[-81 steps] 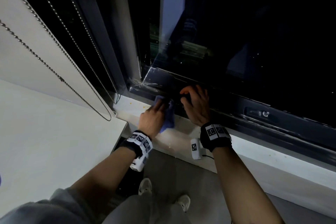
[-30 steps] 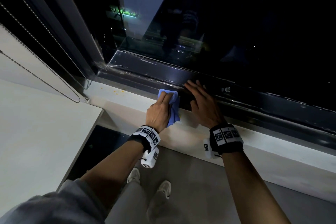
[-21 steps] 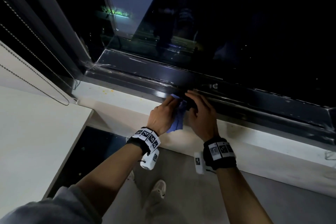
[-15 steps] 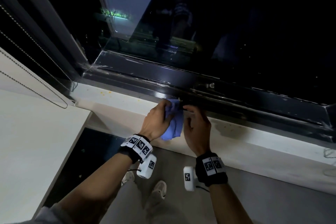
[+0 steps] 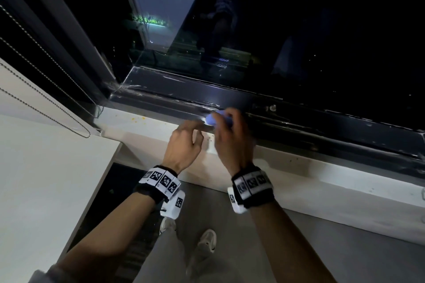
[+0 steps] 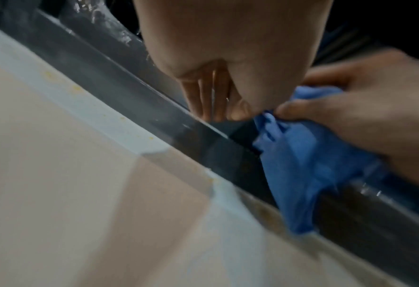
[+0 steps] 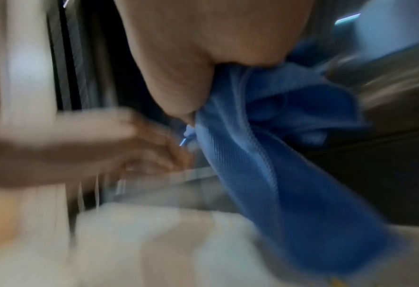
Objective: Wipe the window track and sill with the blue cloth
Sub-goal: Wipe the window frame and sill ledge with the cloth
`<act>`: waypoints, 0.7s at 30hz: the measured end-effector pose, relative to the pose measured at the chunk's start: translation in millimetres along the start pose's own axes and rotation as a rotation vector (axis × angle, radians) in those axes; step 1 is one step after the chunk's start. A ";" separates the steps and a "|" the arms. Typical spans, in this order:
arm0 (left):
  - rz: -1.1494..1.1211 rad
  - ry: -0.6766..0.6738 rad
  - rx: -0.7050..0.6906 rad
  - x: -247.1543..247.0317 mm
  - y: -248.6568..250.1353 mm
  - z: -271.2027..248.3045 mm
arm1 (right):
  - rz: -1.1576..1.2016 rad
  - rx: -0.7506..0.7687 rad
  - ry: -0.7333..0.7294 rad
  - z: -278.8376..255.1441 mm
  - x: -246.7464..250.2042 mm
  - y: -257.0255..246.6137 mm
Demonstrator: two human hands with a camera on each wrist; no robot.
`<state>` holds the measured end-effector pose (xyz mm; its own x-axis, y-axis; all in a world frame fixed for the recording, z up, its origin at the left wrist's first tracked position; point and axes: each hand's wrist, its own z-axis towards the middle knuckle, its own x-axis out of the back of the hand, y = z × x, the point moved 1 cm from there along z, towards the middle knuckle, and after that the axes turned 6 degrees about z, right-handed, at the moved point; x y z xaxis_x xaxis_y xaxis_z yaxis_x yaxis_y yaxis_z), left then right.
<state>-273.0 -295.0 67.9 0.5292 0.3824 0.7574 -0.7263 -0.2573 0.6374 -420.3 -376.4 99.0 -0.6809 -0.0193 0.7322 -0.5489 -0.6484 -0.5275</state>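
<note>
— Where is the blue cloth found at this moment?

— It is held bunched by the right hand, whose fingers and thumb are closed around it. It is pressed against the dark window track, and one loose end is left hanging down over the inner edge of the track, toward the pale sill.

— Why is it bunched like this?

— Probably so that a thick fold can be pushed into the narrow groove; a flat cloth would only slide over the top.

— And the left hand?

— Nothing is held in it. Its fingers are loosely curled, and the tips are placed on the edge of the track, just beside the cloth. Perhaps the body is steadied this way.

— Is the sill already cleaned?

— It is judged not yet finished. Yellow crumbs are seen on the sill near its left corner.
</note>
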 end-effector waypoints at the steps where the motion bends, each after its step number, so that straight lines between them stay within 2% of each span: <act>1: 0.091 0.021 -0.012 -3.3 -3.5 0.5 | -0.024 0.012 -0.071 5.4 -11.2 -1.4; 3: 0.182 0.038 -0.049 -10.6 -6.6 -1.7 | -0.094 0.078 -0.145 7.3 -32.0 -3.3; 5: 0.245 0.043 -0.089 -16.1 -8.1 -4.9 | -0.221 0.182 -0.207 -2.8 -41.2 10.5; 6: 0.269 0.044 -0.097 -17.0 -8.1 -6.1 | -0.276 0.188 -0.219 -10.0 -43.1 19.4; 10: 0.252 0.020 -0.053 -17.2 -6.7 -5.8 | -0.397 0.088 -0.203 -26.1 -25.0 42.1; 13: 0.248 0.020 -0.041 -19.3 -6.5 -4.7 | -0.271 -0.018 -0.104 -16.3 -9.9 44.8; 15: 0.257 0.011 -0.032 -19.2 -6.3 -5.3 | -0.250 0.080 -0.076 -13.0 -5.6 36.6; 17: 0.265 0.001 -0.022 -17.8 -5.9 -5.8 | -0.281 0.240 -0.121 -14.7 -11.6 43.8; 19: 0.272 -0.008 -0.035 -15.3 -7.1 -5.0 | -0.324 0.270 -0.184 -22.4 -16.4 54.4; 21: 0.277 -0.016 -0.048 -14.3 -11.5 -4.4 | -0.332 0.228 -0.180 -29.6 -12.9 60.3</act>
<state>-274.2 -293.6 49.2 0.3144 0.2888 0.9043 -0.8639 -0.3078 0.3986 -459.0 -392.7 45.0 -0.3794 0.0995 0.9199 -0.5892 -0.7925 -0.1573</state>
